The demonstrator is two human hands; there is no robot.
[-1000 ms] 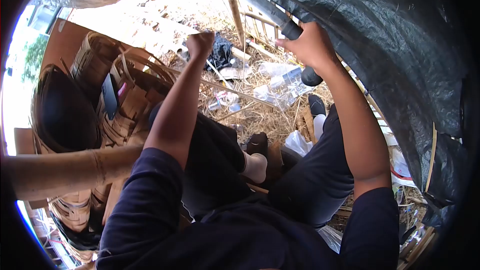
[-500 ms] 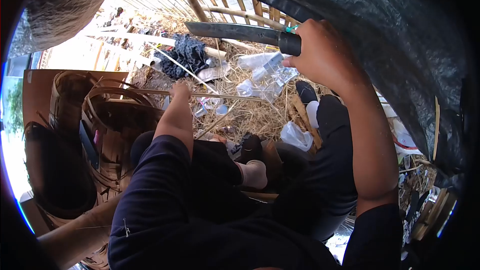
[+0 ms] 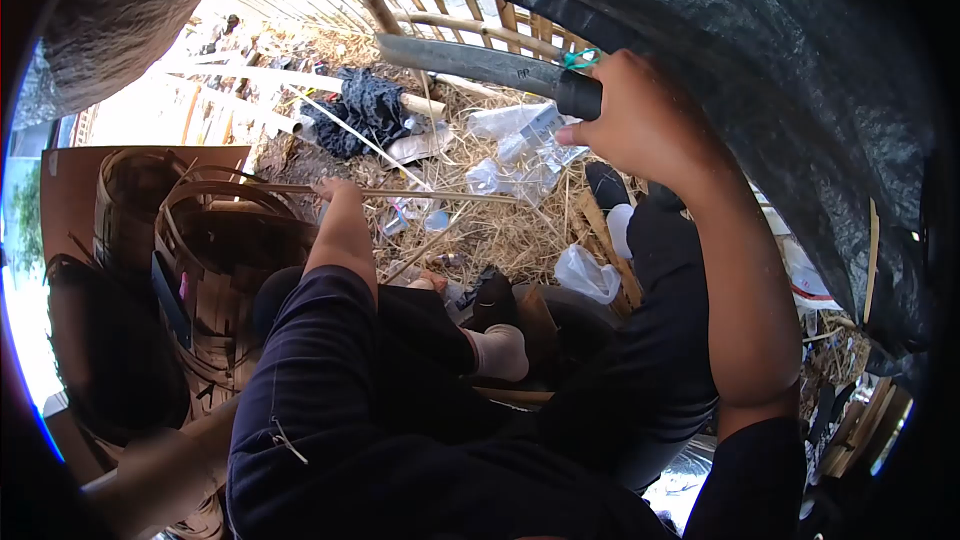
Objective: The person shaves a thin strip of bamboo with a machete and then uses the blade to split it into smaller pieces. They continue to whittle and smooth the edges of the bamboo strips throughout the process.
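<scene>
My right hand (image 3: 640,120) is closed around the black handle of a long knife (image 3: 470,62). Its grey blade points left, level, above the straw-covered ground. My left hand (image 3: 340,196) sits lower, beyond my left knee, and grips a thin bamboo strip (image 3: 450,197) that runs sideways across the ground from the baskets toward the middle. The knife blade is above the strip and apart from it. My legs in dark trousers fill the lower middle, with a foot in a white sock (image 3: 503,350) between them.
Woven bamboo baskets (image 3: 215,240) stand at the left by a brown board. A black cloth (image 3: 365,105), clear plastic bottles (image 3: 520,150) and a white bag (image 3: 585,275) lie on the straw. A black tarp (image 3: 760,50) hangs at the right; a bamboo fence (image 3: 450,10) closes the back.
My left hand came down from a raised fist to the bamboo strip on the ground. The knife swung from slanting upward to lying level, and the view tipped toward the fence.
</scene>
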